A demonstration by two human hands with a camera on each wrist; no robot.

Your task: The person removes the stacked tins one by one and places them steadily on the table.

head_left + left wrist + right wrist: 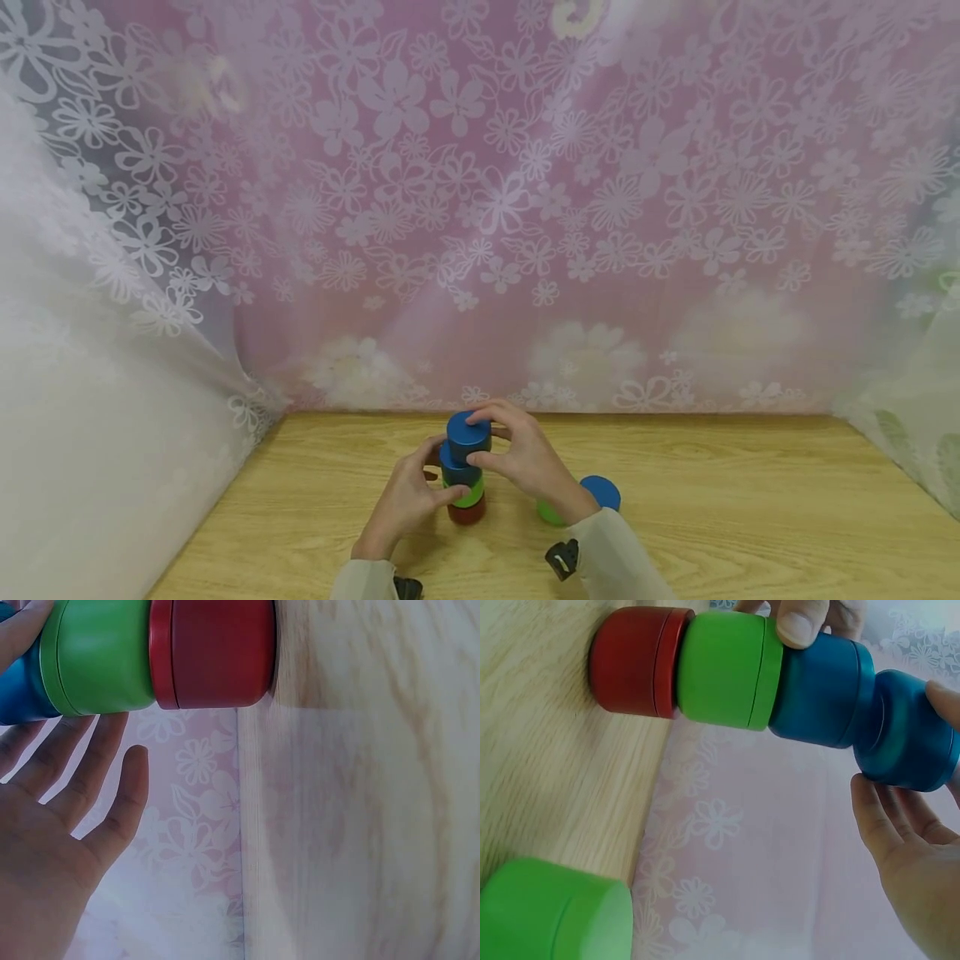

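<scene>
A stack of small round canisters stands on the table: red [634, 664] at the bottom, green [724, 671] over it, then blue [821, 690]. My left hand [408, 492] holds the stack from the left, its thumb at the seam between the green and blue canisters and its fingers behind. At the top, my right hand [528, 454] grips a second blue canister [468, 432] between thumb and fingers. That canister sits tilted and off-centre against the top of the lower blue one, overlapping it in the right wrist view.
To the right of the stack, another green canister [547, 915] and another blue canister [602, 492] stand on the wooden table [750, 517], partly hidden behind the right forearm. A flowered pink curtain [480, 208] hangs along the table's back edge.
</scene>
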